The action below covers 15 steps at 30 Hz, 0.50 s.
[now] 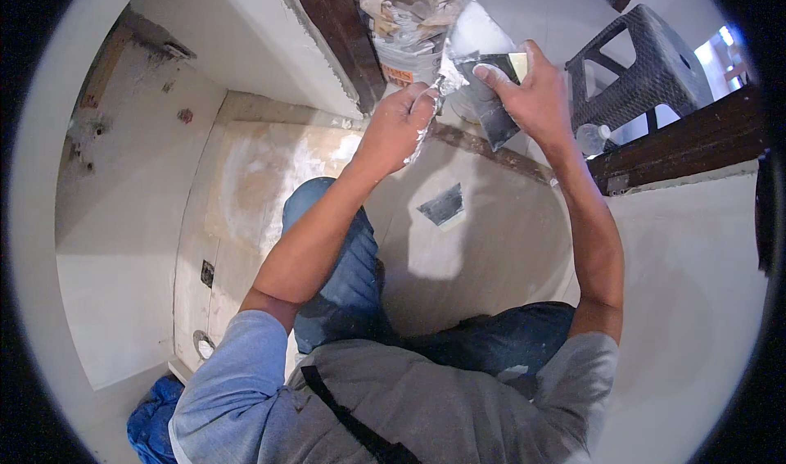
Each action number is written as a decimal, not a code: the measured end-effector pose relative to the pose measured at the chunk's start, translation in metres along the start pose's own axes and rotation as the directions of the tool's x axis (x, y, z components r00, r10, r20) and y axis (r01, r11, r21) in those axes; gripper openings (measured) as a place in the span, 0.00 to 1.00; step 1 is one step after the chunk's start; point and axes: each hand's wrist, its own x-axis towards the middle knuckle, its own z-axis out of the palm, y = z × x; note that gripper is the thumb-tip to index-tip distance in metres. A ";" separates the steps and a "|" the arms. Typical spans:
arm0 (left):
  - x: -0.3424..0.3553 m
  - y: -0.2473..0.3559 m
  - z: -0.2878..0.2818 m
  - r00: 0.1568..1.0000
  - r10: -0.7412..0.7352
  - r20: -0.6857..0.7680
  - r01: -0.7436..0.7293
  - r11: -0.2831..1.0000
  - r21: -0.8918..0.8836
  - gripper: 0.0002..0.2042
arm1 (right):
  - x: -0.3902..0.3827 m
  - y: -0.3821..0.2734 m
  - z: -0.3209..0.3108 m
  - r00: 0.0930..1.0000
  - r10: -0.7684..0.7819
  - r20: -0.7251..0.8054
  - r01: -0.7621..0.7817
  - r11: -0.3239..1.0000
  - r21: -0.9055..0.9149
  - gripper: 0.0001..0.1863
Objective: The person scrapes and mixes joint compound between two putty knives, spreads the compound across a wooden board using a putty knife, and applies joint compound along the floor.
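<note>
Two-handed paste [449, 75] gathering, apparently: left hand [397, 130] clenches putty knife [481, 35], right hand [536, 97] pinches dark scraper [491, 113]; next, hold blades level.

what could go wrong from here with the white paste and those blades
White paste sits on the triangular blade in the left hand; a tilt might drop some onto the floor. That hand is smeared with paste too, so its grip could slip. A dark flat piece lies on the floor in front of the person's legs, where a foot or knee might catch it.
</note>
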 end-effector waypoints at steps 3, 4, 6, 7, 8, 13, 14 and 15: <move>0.001 0.010 -0.008 0.999 0.036 0.017 -0.037 0.994 0.100 0.18 | 0.008 0.017 -0.004 0.989 -0.112 -0.097 0.112 0.994 -0.010 0.35; 0.001 0.012 -0.009 0.997 0.064 0.043 -0.069 0.988 0.139 0.19 | 0.009 0.019 -0.006 0.988 -0.110 -0.105 0.111 0.994 0.002 0.38; 0.000 0.009 -0.007 0.999 0.040 0.032 -0.044 0.990 0.131 0.19 | 0.004 0.011 -0.001 0.989 -0.108 -0.104 0.107 0.994 -0.014 0.40; 0.000 0.008 -0.007 1.000 0.017 0.025 -0.020 0.992 0.127 0.19 | -0.001 0.002 0.005 0.993 -0.089 -0.080 0.088 0.996 -0.020 0.40; -0.001 0.008 -0.010 1.000 0.014 0.022 -0.017 0.992 0.127 0.19 | -0.004 -0.002 0.009 0.996 -0.070 -0.057 0.069 0.997 -0.027 0.39; -0.003 0.029 -0.018 0.994 -0.030 0.104 -0.007 0.941 0.339 0.19 | -0.004 0.000 0.007 1.000 -0.004 -0.013 0.005 0.998 0.059 0.42; -0.005 0.027 -0.017 0.994 -0.032 0.101 -0.004 0.940 0.340 0.19 | -0.005 -0.006 0.007 1.000 0.027 0.001 -0.027 0.998 0.051 0.42; -0.006 0.026 -0.014 0.999 0.009 0.052 -0.027 0.930 0.367 0.18 | -0.007 -0.008 0.005 0.998 0.061 0.011 -0.061 0.997 0.038 0.42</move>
